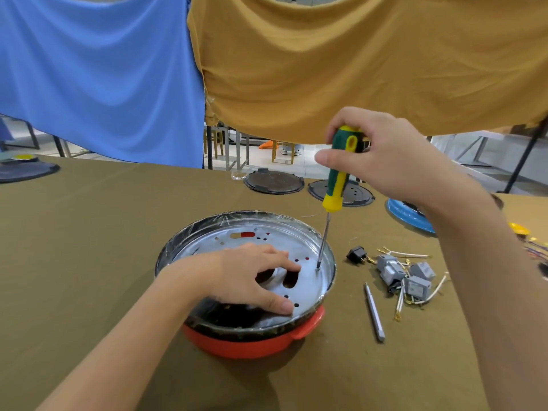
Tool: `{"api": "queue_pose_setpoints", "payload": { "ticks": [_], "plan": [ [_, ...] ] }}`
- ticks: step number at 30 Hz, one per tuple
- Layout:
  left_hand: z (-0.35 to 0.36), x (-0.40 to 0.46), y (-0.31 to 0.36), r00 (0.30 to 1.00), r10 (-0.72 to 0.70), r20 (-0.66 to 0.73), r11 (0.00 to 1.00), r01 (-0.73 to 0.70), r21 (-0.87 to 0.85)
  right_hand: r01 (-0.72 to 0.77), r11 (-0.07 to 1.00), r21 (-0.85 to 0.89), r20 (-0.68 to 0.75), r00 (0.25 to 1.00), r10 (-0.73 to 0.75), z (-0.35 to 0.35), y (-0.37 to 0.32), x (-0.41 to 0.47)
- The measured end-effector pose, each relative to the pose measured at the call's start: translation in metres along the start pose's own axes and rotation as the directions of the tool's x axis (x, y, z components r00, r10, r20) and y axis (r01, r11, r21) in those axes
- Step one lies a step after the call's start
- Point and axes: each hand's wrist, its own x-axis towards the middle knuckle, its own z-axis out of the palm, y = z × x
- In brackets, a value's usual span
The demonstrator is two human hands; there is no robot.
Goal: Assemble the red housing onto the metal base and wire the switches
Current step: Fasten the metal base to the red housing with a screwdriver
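1. We see the worktop (89,262), covered in olive-brown cloth, running bare across its left half and along the near edge; its far edge sits under a hanging blue cloth (98,72) and a mustard cloth (355,60).
2. Along the far edge lie two dark round lids (274,182), side by side, and near the right edge a blue disc (410,216) shows partly behind the right forearm.
3. The red housing (252,344) sits near the middle of the worktop, with the metal base (207,246) resting in it, rim wrapped in clear film.
4. Our left hand (249,275) rests on the metal base, fingers spread, the index fingertip dipping into a cutout and the thumb pressing flat near the near rim.
5. Our right hand (382,155) grips the handle of the green-and-yellow screwdriver (338,179), fingers curled round it; the shaft stands nearly upright with its tip touching the base, just right of the left fingertips.
6. To the right of the housing, the grey switches (406,275) lie in a loose cluster with their wires, a black plug (355,255) beside them, and a grey pen-like tool (375,312) nearer us.
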Motion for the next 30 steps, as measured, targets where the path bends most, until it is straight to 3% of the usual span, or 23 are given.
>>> {"api": "queue_pose_setpoints", "payload": {
  "ticks": [2,4,8,11,14,16,20,26,28,30],
  "plan": [
    [0.000,-0.001,0.000,1.000,-0.008,0.003,1.000,0.008,-0.013,-0.044,0.995,-0.089,-0.074,0.997,0.038,0.006,-0.003,0.001],
    [0.000,-0.001,0.000,1.000,-0.007,0.005,1.000,0.007,-0.007,-0.049,0.994,-0.094,-0.046,0.998,0.045,0.009,-0.003,0.003],
    [-0.001,-0.001,0.002,1.000,-0.008,0.009,1.000,0.008,0.001,-0.057,0.984,0.166,0.107,0.993,0.040,-0.001,0.000,0.003],
    [0.000,-0.001,0.001,1.000,0.000,0.005,1.000,0.000,0.012,-0.011,0.997,0.073,-0.019,1.000,0.012,0.000,0.001,0.001],
    [0.000,-0.002,0.002,1.000,-0.003,0.007,1.000,0.003,0.005,-0.057,0.996,-0.071,-0.113,0.992,0.049,0.007,-0.002,0.002],
    [-0.001,-0.001,0.002,1.000,-0.007,0.011,1.000,0.007,0.002,-0.049,0.998,-0.046,-0.064,0.997,0.046,0.008,-0.003,0.004],
    [0.000,0.000,0.002,1.000,-0.013,0.010,1.000,0.013,-0.001,-0.057,0.984,0.167,0.102,0.994,0.040,-0.005,-0.001,0.002],
    [0.000,-0.001,0.002,1.000,-0.023,0.014,1.000,0.023,-0.013,-0.095,0.994,-0.056,-0.138,0.987,0.087,0.007,-0.002,0.003],
    [-0.001,-0.001,0.003,1.000,-0.025,0.018,1.000,0.025,-0.010,-0.094,0.995,-0.026,-0.070,0.993,0.092,0.008,-0.002,0.005],
    [-0.001,-0.002,0.004,1.000,-0.022,0.019,1.000,0.022,-0.011,-0.096,0.989,0.114,0.041,0.995,0.091,0.001,-0.001,0.004]
  ]
}}
